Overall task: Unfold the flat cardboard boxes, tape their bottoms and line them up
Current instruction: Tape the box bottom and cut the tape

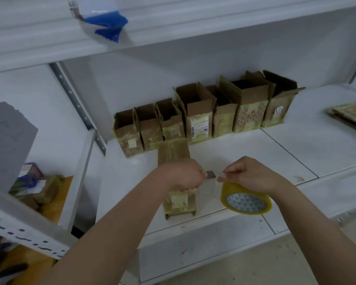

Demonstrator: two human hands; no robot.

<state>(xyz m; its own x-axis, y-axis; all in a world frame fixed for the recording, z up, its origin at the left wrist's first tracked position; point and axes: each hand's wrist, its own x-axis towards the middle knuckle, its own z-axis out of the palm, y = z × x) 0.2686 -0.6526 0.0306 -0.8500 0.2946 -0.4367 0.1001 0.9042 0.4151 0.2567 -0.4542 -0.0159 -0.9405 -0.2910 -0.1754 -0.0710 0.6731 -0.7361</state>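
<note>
The left hand [184, 175] grips a small blade [210, 174] above a cardboard box [176, 161] lying near the shelf's [296, 145] front edge. The right hand [249, 173] pinches the tape end, the yellow tape roll [246, 200] hanging under it. Seven opened boxes [203, 114] stand in a row along the back edge.

A white and blue plastic bag [103, 19] lies on the upper shelf, upper left; a grey cardboard sheet [6, 138] stands at the left edge; taped brown parcels [37, 188] lie lower left.
</note>
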